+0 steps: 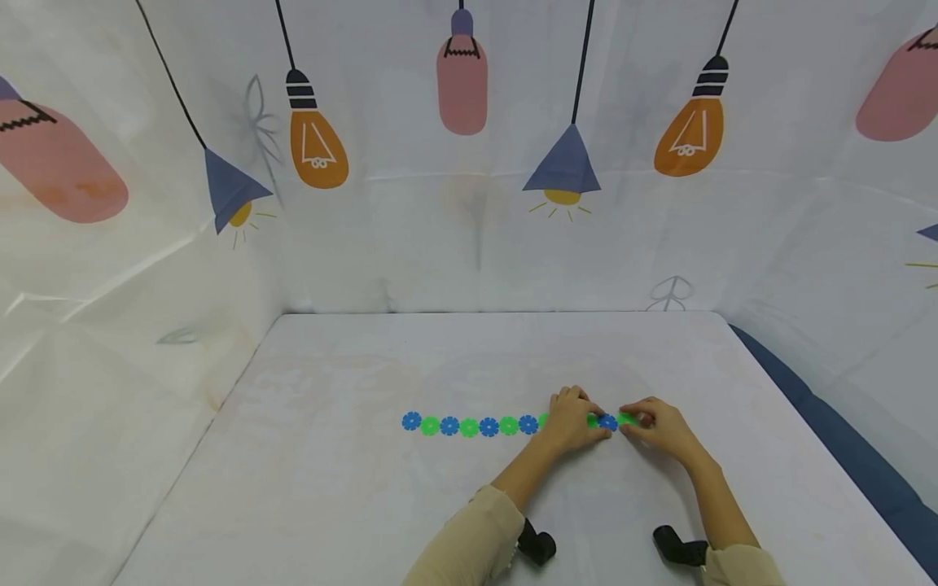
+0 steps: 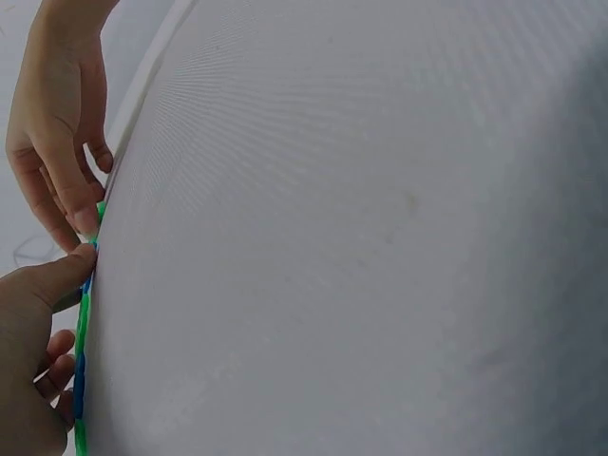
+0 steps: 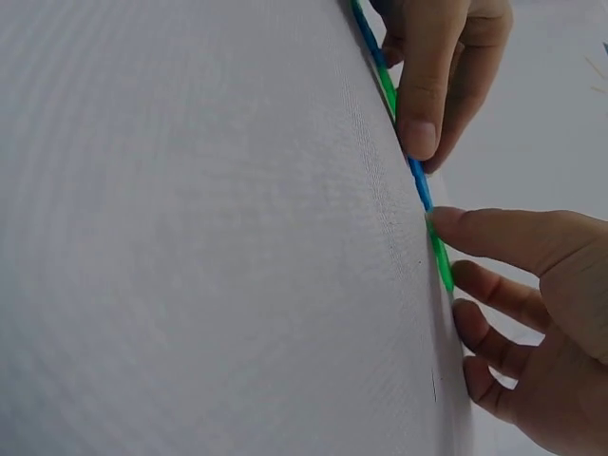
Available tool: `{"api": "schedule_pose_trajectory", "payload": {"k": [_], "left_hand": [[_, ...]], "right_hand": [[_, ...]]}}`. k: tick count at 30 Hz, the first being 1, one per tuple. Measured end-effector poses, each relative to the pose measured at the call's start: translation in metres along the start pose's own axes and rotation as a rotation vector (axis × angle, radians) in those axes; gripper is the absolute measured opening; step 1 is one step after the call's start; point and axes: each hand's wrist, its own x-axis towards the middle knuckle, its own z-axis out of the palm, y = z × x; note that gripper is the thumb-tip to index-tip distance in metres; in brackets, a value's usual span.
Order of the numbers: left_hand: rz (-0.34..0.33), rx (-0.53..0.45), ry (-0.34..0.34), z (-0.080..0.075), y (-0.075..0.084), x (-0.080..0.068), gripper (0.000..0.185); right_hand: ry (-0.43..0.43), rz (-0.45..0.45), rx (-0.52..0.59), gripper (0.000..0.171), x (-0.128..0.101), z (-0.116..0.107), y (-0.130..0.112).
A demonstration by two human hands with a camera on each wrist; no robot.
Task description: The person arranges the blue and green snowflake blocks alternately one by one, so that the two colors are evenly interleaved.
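A straight row of flower-shaped interlocking plastic discs (image 1: 488,426), alternating blue and green, lies across the white table. My left hand (image 1: 567,423) covers part of the row toward its right end. Its thumb and index finger pinch the row at the last blue disc (image 1: 607,422). From the right, my right hand (image 1: 663,427) pinches the green end disc (image 1: 626,419) between thumb and fingers. In the right wrist view that green disc (image 3: 441,258) adjoins the blue disc (image 3: 420,182), edge on. The left wrist view shows my left thumb (image 2: 71,271) close to the right hand's fingertips.
The white tabletop (image 1: 308,488) extends around the row. Behind it hangs a white sheet (image 1: 410,236) printed with lamps and bulbs. Black wrist-camera mounts (image 1: 537,544) stick out near both sleeves. A dark blue surface (image 1: 828,431) shows beyond the table's right edge.
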Motion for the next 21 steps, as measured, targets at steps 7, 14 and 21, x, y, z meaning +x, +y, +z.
{"api": "schedule_pose_trajectory", "payload": {"k": [7, 14, 21], "left_hand": [[-0.003, 0.038, 0.001, 0.0025, 0.001, 0.0013, 0.033], [-0.002, 0.04, 0.022, 0.0021, 0.0007, 0.0009, 0.031], [0.001, -0.029, 0.044, -0.0019, -0.0035, -0.0022, 0.038]], "right_hand": [[0.019, -0.013, 0.007, 0.029, -0.0016, 0.0003, -0.0004], [0.029, -0.011, 0.013, 0.029, -0.0009, 0.0016, -0.0003], [0.043, -0.007, 0.012, 0.03, 0.0002, 0.0033, 0.0002]]}}
